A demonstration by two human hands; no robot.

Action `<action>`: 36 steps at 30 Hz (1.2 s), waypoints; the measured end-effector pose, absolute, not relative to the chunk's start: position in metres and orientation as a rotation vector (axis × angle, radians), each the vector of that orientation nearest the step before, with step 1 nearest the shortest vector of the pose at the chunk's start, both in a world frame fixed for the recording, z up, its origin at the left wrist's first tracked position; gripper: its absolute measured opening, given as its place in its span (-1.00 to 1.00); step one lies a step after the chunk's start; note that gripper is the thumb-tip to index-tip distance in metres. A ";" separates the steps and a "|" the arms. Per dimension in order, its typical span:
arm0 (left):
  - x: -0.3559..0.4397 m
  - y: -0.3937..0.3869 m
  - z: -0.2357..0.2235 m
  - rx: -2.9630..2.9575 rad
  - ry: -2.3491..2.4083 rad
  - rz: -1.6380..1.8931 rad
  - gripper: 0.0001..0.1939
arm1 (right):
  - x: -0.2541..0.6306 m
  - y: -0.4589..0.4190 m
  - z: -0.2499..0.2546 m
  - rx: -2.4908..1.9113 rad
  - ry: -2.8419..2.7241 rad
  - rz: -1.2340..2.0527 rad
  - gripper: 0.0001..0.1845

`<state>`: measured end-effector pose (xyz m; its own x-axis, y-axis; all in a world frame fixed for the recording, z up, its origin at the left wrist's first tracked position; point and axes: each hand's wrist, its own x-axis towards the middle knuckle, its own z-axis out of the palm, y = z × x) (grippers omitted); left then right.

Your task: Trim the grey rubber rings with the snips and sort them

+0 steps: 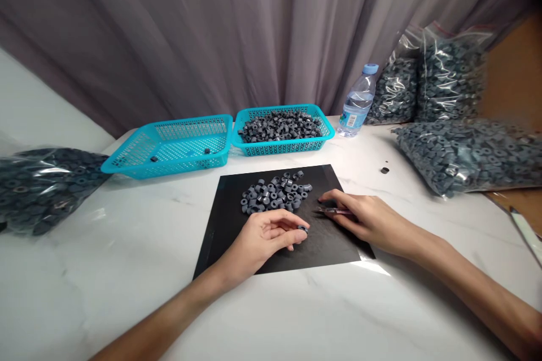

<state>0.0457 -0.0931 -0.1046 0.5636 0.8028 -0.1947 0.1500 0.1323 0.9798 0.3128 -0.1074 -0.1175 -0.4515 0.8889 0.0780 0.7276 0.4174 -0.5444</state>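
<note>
My left hand is closed, with a small dark grey ring-shaped piece pinched between thumb and fingertips. It hovers over the front part of a black mat. My right hand rests at the mat's right edge, its fingers wrapped round a slim, pen-like pointed tool. The tip of that tool points left, towards my left hand, apart from the held piece; its exact kind is not clear. Just behind my left hand lies a loose pile of short grey cylinders with holes.
Behind the mat stand a turquoise basket with a few pieces and another basket heaped with them. A water bottle stands to their right. Filled clear bags sit at right, another bag at left. One piece lies alone.
</note>
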 end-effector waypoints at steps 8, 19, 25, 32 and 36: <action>0.045 -0.093 -0.106 1.394 0.899 0.608 -0.80 | 0.314 -0.109 -0.119 -1.404 -2.324 0.621 -0.74; 0.046 -0.093 -0.106 1.395 0.894 0.596 -0.78 | 0.312 -0.108 -0.116 -1.393 -2.322 0.624 -0.75; 0.045 -0.093 -0.105 1.403 0.909 0.573 -0.76 | 0.311 -0.108 -0.117 -1.402 -2.327 0.638 -0.74; 0.046 -0.093 -0.104 1.412 0.915 0.571 -0.75 | 0.313 -0.108 -0.117 -1.401 -2.326 0.642 -0.74; 0.046 -0.093 -0.104 1.451 0.877 0.598 -0.75 | 0.312 -0.109 -0.117 -1.403 -2.324 0.643 -0.74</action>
<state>0.0462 -0.0930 -0.1035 0.5728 0.8064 -0.1466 0.1581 0.0668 0.9852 0.3123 -0.1088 -0.1167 -0.4486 0.8915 0.0626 0.7328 0.4070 -0.5454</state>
